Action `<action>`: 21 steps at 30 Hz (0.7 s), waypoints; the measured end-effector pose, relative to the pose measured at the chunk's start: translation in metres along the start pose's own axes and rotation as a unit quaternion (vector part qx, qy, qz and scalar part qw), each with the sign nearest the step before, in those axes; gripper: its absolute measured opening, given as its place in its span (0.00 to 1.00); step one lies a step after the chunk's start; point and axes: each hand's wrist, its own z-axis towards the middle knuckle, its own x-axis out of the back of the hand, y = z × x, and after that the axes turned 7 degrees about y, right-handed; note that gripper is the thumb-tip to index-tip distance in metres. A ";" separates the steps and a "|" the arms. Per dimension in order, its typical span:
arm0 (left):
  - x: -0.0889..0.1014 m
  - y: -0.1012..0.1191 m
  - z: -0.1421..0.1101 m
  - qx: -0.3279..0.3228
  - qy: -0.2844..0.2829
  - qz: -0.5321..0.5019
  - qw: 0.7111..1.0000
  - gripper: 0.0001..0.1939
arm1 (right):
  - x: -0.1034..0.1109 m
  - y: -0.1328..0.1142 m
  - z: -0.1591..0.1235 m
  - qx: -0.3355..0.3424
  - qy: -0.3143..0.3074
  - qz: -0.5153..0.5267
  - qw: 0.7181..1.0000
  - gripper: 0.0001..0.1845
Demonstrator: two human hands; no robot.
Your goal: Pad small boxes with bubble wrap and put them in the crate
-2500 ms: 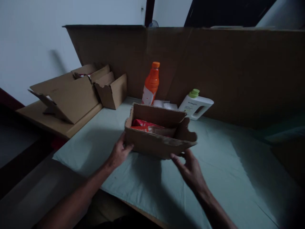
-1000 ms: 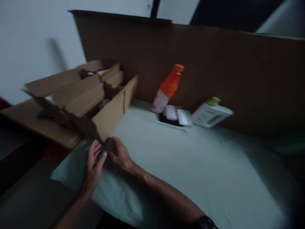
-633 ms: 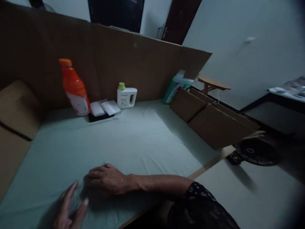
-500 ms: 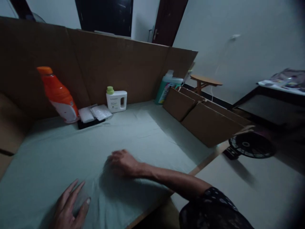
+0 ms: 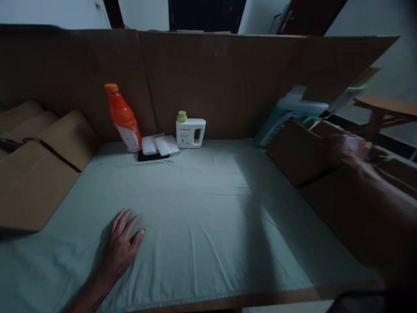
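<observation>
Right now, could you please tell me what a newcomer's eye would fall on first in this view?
Most likely the orange bottle, bright against the dark cardboard wall at the back, left of centre, with the white bottle to its right. Next might come the right hand, blurred at the boxes on the right, and the left hand, fingers spread on the pale cloth at near left.

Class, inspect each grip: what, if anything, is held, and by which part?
The left grip holds nothing, spread over the pale cloth. The right grip, by the cardboard boxes, is too blurred to tell.
</observation>
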 end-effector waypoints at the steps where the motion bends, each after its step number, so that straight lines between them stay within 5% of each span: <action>1: 0.000 0.000 0.001 -0.003 0.003 0.006 1.000 0.18 | -0.002 0.007 -0.002 -0.008 0.011 -0.035 0.999 0.38; 4: -0.002 -0.002 0.001 -0.022 0.013 0.021 0.999 0.18 | -0.011 0.011 -0.025 0.004 0.025 -0.147 0.989 0.31; 6: -0.004 -0.003 0.001 -0.031 0.018 0.022 0.999 0.17 | -0.018 -0.005 -0.050 0.076 0.005 -0.189 0.979 0.25; 11: -0.002 0.003 0.002 -0.019 0.036 -0.024 0.999 0.21 | -0.035 -0.106 -0.132 0.353 -0.017 -0.112 0.929 0.16; 14: 0.004 0.015 -0.001 0.026 0.040 -0.080 0.996 0.30 | -0.035 -0.173 -0.179 0.435 -0.078 -0.043 0.896 0.10; 18: 0.016 0.028 -0.003 0.103 0.017 -0.149 0.983 0.36 | -0.019 -0.213 -0.218 0.425 -0.089 0.055 0.899 0.08; 21: 0.023 0.032 -0.002 0.156 -0.014 -0.202 0.967 0.31 | -0.022 -0.198 -0.231 0.260 -0.081 0.104 0.957 0.12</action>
